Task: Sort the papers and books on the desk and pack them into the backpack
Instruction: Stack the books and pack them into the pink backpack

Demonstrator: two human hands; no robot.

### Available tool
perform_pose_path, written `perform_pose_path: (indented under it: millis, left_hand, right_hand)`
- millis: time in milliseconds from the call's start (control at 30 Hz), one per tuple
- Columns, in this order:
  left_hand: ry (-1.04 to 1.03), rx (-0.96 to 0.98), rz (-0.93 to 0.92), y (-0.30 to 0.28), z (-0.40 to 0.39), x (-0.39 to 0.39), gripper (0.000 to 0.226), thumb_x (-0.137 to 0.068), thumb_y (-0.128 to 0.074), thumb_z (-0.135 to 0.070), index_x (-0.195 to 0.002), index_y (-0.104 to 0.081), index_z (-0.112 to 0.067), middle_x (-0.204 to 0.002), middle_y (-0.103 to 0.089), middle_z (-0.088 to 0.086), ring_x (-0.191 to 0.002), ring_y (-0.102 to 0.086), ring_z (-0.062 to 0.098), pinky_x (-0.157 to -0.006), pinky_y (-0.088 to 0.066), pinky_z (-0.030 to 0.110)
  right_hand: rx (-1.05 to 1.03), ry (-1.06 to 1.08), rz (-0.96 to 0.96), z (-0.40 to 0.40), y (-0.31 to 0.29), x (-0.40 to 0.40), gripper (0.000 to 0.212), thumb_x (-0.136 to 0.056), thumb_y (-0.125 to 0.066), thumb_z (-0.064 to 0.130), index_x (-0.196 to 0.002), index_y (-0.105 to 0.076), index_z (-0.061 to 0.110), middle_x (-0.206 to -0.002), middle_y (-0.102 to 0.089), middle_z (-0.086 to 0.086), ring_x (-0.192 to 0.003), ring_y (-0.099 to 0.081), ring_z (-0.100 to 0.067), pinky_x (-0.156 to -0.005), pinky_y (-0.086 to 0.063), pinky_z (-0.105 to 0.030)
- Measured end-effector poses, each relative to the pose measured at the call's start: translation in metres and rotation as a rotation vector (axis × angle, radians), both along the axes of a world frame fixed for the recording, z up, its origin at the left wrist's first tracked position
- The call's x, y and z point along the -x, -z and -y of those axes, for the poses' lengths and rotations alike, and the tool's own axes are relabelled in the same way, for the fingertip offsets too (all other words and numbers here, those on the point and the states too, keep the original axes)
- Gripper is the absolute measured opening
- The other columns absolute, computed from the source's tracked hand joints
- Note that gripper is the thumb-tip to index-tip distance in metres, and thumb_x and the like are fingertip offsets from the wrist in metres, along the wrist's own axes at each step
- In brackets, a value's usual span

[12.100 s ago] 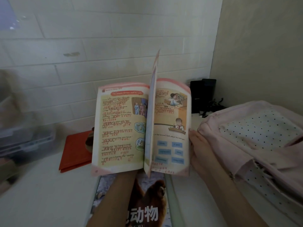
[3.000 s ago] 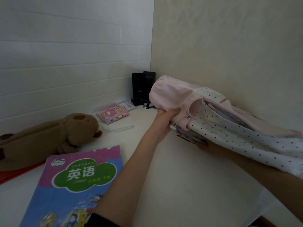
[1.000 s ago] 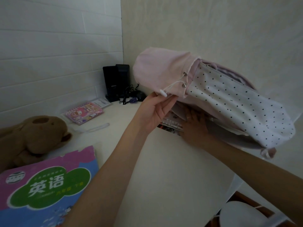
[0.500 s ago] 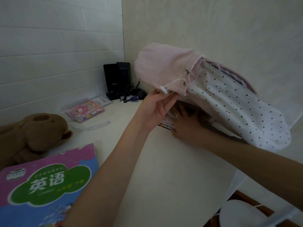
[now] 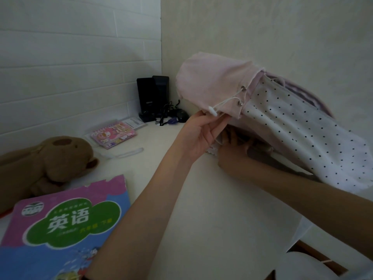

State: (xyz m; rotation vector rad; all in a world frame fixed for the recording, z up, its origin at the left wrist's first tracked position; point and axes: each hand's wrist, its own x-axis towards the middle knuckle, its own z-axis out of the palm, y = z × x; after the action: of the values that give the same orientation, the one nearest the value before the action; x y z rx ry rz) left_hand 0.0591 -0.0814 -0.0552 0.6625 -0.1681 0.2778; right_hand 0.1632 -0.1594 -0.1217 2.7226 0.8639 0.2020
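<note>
Left hand [image 5: 198, 136] pinches the soft backpack [image 5: 214, 85] rim, lifting it; right hand [image 5: 235, 152] beneath, grip hidden; floppy cloth, better held at the rim.

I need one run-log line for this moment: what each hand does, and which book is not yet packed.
left hand: holds up backpack flap | right hand: reaching inside, grip hidden | English textbook: on desk, unpacked

The textbook [image 5: 66, 223] cover reads "英语" in white on green.
</note>
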Motion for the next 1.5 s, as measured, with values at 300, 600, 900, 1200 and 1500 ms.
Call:
perform_pose_path:
  millis: [300, 600, 900, 1200, 1500]
  left_hand:
    - [-0.013, 0.009, -0.033, -0.003, 0.001, -0.002, 0.030, -0.093, -0.036, 0.011, -0.116, -0.052, 0.002, -0.098, -0.069, 0.013, -0.084, -0.071, 0.018, -0.084, -0.056, 0.032]
    - [-0.046, 0.051, -0.069, -0.011, -0.001, 0.002, 0.059, -0.089, -0.056, -0.019, -0.139, -0.037, 0.003, -0.134, -0.051, 0.021, -0.118, -0.055, 0.031, -0.106, -0.039, 0.043]
    - [-0.296, -0.313, -0.393, -0.022, -0.010, 0.019, 0.013, -0.092, -0.058, -0.015, -0.100, -0.058, -0.005, -0.096, -0.064, 0.011, -0.080, -0.065, 0.019, -0.070, -0.059, 0.033]
    - [-0.633, -1.033, -0.728, -0.018, -0.033, 0.061, 0.021, -0.084, -0.054, -0.002, -0.064, -0.056, -0.004, -0.050, -0.052, 0.010, -0.053, -0.050, 0.023, -0.056, -0.047, 0.032]
    - [-1.038, -1.236, -0.752, -0.005, -0.036, 0.135, 0.057, -0.094, -0.051, -0.039, -0.138, -0.040, -0.005, -0.142, -0.042, 0.013, -0.128, -0.041, 0.028, -0.097, -0.031, 0.027]
  right_hand:
    - [-0.135, -0.107, 0.104, 0.016, 0.008, -0.021, 0.058, -0.098, -0.038, 0.024, -0.150, -0.014, 0.016, -0.157, -0.001, -0.013, -0.145, -0.002, -0.034, -0.108, -0.017, -0.067]
    - [-0.048, -0.281, 0.151, 0.006, -0.010, 0.072, 0.032, -0.082, -0.065, 0.020, -0.111, -0.065, 0.006, -0.121, -0.058, -0.024, -0.113, -0.055, -0.039, -0.091, -0.044, -0.059]
    - [-0.091, -0.634, -0.183, 0.004, -0.051, 0.116, 0.043, -0.098, -0.045, 0.030, -0.138, -0.038, 0.014, -0.134, -0.050, -0.009, -0.118, -0.051, -0.027, -0.085, -0.040, -0.030]
    - [-0.122, -0.702, -0.357, -0.005, -0.082, 0.113, 0.024, -0.087, -0.058, 0.026, -0.109, -0.061, 0.015, -0.106, -0.056, -0.004, -0.093, -0.055, -0.021, -0.079, -0.046, -0.031]
    - [-0.526, -0.545, -0.481, 0.000, -0.117, 0.114, 0.029, -0.091, -0.058, 0.028, -0.116, -0.056, 0.014, -0.103, -0.064, -0.007, -0.082, -0.060, -0.020, -0.063, -0.048, -0.025]
